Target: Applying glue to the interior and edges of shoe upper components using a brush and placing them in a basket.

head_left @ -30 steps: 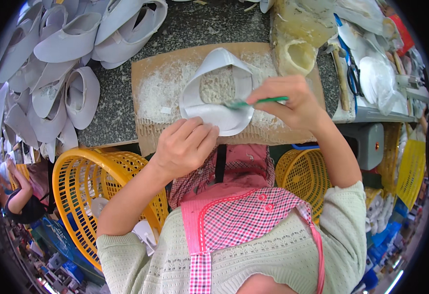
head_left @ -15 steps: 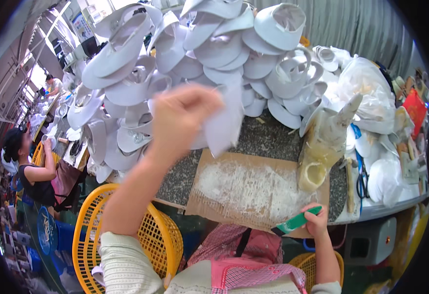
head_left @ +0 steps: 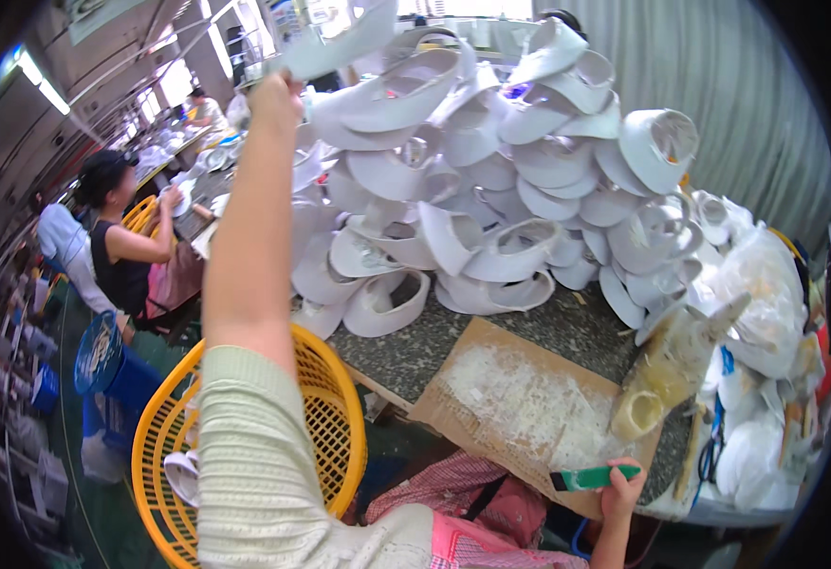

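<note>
Raised high at the upper left, my left hand (head_left: 278,93) is closed on the edge of a white sun visor (head_left: 344,43). A large heap of similar white visors (head_left: 491,156) covers the back of the dark speckled table (head_left: 382,356), just right of my left arm. Low at the right, my right hand (head_left: 621,491) grips a green-handled brush (head_left: 584,479). Its dark end points left over the near edge of a sheet of cardboard (head_left: 453,446), which is smeared with white residue. A glue-coated, yellowish cut-open bottle (head_left: 667,379) stands tilted at the cardboard's right corner.
Below my left arm stands a yellow plastic basket (head_left: 340,427) with white pieces inside. A clear plastic bag (head_left: 766,294) and scissors (head_left: 710,455) lie at the right. To the left, a person in a black top (head_left: 131,251) sits near blue bins (head_left: 117,379).
My left hand has swung up and left, carrying the white visor from over the table to above the heap. The view has shifted left; my right hand still holds the brush.
</note>
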{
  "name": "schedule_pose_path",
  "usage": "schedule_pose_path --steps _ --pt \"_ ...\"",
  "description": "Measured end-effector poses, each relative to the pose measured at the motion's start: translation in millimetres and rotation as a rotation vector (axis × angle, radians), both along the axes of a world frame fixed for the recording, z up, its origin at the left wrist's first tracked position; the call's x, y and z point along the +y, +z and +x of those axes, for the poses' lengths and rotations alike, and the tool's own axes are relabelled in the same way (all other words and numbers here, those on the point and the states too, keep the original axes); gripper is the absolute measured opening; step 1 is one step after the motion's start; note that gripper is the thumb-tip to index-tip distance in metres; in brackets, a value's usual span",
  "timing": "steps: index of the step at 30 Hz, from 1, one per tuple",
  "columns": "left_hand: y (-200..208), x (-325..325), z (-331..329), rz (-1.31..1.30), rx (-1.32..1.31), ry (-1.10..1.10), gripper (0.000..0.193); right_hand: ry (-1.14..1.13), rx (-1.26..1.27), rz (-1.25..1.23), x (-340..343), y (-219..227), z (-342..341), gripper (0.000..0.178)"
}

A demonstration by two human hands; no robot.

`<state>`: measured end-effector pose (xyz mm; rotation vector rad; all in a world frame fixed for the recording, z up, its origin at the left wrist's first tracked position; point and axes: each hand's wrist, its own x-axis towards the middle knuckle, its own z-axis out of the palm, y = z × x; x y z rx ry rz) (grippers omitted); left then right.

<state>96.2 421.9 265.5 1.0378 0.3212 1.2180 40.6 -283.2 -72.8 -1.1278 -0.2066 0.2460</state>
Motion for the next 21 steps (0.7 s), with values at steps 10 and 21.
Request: schedule_pose_path --steps 10,21 --pt "-86.2 -22.6 -33.8 -0.287 -0.179 -0.157 0.013 0.01 -0.071 -0.057 6.3 -6.1 3.8 0.018" --pt "-157.8 -91.9 -198.5 0.155 0.422 0.293 0.067 -0.402 -0.322 -0.591 -40.7 -76.1 19.1 0.024"
